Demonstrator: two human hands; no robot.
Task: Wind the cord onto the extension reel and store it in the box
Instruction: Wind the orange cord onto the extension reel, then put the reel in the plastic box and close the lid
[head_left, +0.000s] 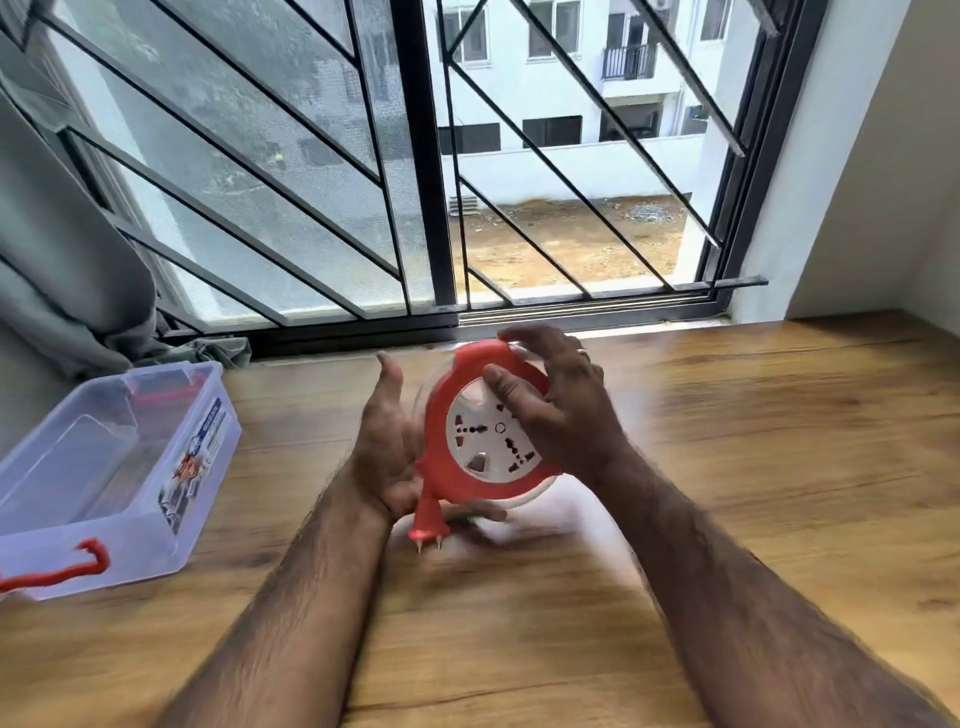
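- Right hand (550, 400): fingers spread and lightly curved over the red rim of the reel (493, 431), thumb laid on its white socket face.
- Left hand (387, 447): palm cupped against the reel's left edge, fingers mostly straight; full grip could not be told.
- Reel: held upright just above the table (753, 467), plug (428, 525) hanging below, cord apparently nearly wound.
- Box (111, 473): clear, open, well to the left.
- Advice: plug wanted tucking in before the reel went boxward, lest it snag.
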